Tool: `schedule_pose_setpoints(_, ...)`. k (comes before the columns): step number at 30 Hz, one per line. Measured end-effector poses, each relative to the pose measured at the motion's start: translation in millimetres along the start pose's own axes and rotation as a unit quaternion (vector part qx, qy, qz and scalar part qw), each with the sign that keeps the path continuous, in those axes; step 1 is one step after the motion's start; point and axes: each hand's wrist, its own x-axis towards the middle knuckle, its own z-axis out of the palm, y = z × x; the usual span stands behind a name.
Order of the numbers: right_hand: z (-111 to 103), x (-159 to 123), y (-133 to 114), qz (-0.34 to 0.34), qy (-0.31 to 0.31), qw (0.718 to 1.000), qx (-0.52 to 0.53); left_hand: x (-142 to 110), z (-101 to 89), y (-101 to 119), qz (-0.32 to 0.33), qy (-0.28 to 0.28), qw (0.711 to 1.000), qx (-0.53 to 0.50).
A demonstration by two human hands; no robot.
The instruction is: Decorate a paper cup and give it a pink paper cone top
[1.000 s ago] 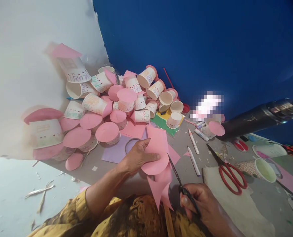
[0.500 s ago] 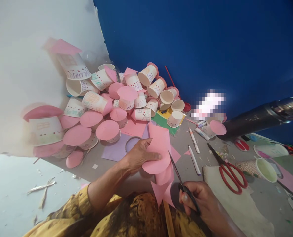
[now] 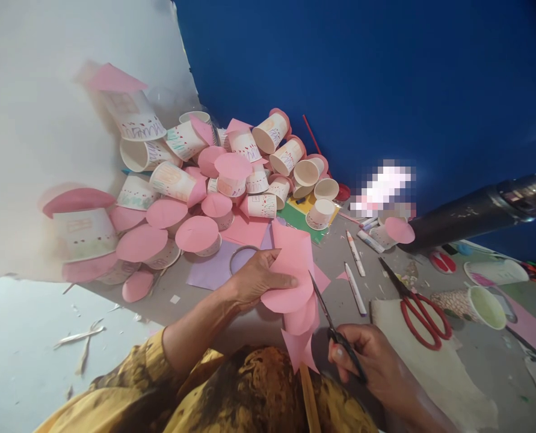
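Left hand (image 3: pixel 252 281): fingers pinched on pink paper (image 3: pixel 293 258)
Right hand (image 3: pixel 376 364): fingers curled round black scissors (image 3: pixel 345 346)
Cutting: seems the step
Next snip: would need steady paper

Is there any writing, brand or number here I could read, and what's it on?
None reads clearly.
Top left cup: purple zigzags, letters or just drawing, I can't tell.
Other piled cups: coloured marks, no legible word.
Marker pens: any print is too small.
Dark tube: pale marks, too blurred to read.
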Motion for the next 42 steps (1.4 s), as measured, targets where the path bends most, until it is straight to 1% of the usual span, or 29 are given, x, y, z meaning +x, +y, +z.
schedule_pose_setpoints(10,0,1,0,0.000,0.005,1.000,-0.005,0,0.1,1,0.014,-0.004,1.000,0.009)
schedule_pose_setpoints(17,-2,-1,2,0.001,0.011,1.000,-0.024,0,-2.8,2,-0.005,-0.016,1.000,0.009)
schedule_pose_setpoints(21,1,0,-1,0.005,0.016,1.000,-0.001,0,-2.5,1,-0.010,-0.014,1.000,-0.009)
schedule_pose_setpoints(24,4,1,-4,0.009,0.029,0.999,0.022,0,-2.8,-1,-0.005,0.002,1.000,-0.019)
schedule_pose_setpoints(28,4,0,-4,0.021,0.026,0.999,0.013,1,-4.5,-2,-0.002,0.014,1.000,-0.007)
schedule_pose_setpoints(31,4,0,-1,0.024,0.023,0.999,0.011,0,-4.6,-2,0.003,0.005,1.000,-0.002)
schedule_pose_setpoints(35,6,2,4,-0.006,0.028,0.999,0.027,-1,-3.2,-3,0.012,-0.019,1.000,0.004)
schedule_pose_setpoints(37,7,2,5,-0.012,0.029,0.999,0.034,-2,-2.4,-3,0.017,-0.018,1.000,0.008)
schedule_pose_setpoints(42,8,1,4,0.009,0.034,0.999,0.024,-3,-0.6,-2,0.019,-0.006,1.000,0.006)
